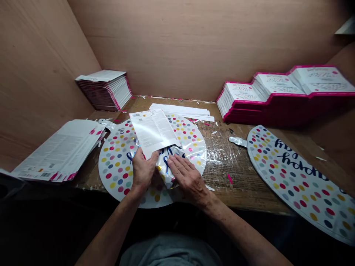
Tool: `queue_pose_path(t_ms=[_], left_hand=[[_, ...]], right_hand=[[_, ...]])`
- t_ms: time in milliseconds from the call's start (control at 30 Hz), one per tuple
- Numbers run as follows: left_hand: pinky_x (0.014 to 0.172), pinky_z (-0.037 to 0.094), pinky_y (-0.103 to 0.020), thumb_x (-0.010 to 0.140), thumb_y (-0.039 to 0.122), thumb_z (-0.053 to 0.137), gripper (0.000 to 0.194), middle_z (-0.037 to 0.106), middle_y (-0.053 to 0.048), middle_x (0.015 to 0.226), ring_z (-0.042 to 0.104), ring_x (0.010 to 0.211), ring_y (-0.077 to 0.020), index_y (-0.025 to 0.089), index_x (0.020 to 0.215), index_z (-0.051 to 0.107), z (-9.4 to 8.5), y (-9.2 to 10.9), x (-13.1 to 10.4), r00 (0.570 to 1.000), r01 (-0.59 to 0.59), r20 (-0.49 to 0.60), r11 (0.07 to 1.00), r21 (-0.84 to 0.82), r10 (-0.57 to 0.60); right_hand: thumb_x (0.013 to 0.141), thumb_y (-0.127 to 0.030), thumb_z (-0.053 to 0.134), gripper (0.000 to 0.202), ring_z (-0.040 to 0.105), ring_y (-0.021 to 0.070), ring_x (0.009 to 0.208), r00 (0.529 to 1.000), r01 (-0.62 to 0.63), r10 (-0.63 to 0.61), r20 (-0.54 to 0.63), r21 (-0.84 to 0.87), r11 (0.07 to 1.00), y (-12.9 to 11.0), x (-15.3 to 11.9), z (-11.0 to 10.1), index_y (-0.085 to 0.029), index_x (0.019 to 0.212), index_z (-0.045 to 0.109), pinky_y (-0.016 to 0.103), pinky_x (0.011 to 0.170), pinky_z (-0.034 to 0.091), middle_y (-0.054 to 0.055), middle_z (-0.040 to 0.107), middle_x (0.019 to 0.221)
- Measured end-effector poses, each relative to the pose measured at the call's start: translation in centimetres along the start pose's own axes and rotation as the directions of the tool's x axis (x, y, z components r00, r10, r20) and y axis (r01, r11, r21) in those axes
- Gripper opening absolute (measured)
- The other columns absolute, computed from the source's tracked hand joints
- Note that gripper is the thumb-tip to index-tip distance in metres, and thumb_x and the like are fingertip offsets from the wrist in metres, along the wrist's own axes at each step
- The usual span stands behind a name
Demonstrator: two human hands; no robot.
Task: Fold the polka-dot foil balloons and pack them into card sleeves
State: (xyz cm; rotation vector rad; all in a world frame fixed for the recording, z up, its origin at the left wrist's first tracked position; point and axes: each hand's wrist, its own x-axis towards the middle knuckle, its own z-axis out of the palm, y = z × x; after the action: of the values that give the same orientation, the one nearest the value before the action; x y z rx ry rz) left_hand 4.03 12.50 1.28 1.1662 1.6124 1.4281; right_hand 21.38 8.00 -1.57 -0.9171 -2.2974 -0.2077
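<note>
A white printed envelope (155,129) is tilted over a round, dotted foil balloon (113,177) lying flat on the table. My left hand (143,170) is closed on the envelope's lower left part, thumb on top. A folded foil balloon (168,171) with blue lettering sits partly inside the envelope's near opening. On this folded foil lies my right hand (188,177), its fingers stretched out and pressing flat. The foil's upper end is hidden under the envelope.
Stacked envelopes (111,90) stand at the back left, with more flat ones (61,147) at the left edge. White strips (181,111) lie at the back. Magenta-edged packets (249,107) are at the back right. Dotted balloons (299,177) overhang the right front edge of the table (222,162).
</note>
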Motion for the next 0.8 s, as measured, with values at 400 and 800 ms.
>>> queue_pose_path(t_ms=[400,800], left_hand=[[0.084,0.054,-0.051,0.073,0.09,-0.003,0.109,0.072,-0.016,0.095,0.064,0.106,-0.0351,0.015,0.114,0.065,1.1,3.1,-1.6,0.881,0.314,0.458,0.875,-0.369,-0.123],[0.089,0.055,-0.047,0.083,0.083,0.012,0.091,0.068,-0.011,0.121,0.063,0.111,-0.0308,0.019,0.133,0.054,3.0,2.4,-0.2,0.955,0.184,0.297,0.831,-0.525,-0.024]], right_hand=[[0.095,-0.018,0.044,0.036,0.066,0.0199,0.113,0.987,0.061,-0.009,-0.159,0.323,0.944,0.4,1.6,-1.7,-0.02,0.126,0.062,0.034,0.094,0.057,0.009,0.073,0.114],[0.096,-0.011,0.046,0.042,0.052,0.0235,0.131,0.99,0.016,0.006,-0.144,0.151,0.988,1.3,3.1,-2.8,-0.02,0.135,0.058,0.038,0.104,0.049,0.011,0.063,0.132]])
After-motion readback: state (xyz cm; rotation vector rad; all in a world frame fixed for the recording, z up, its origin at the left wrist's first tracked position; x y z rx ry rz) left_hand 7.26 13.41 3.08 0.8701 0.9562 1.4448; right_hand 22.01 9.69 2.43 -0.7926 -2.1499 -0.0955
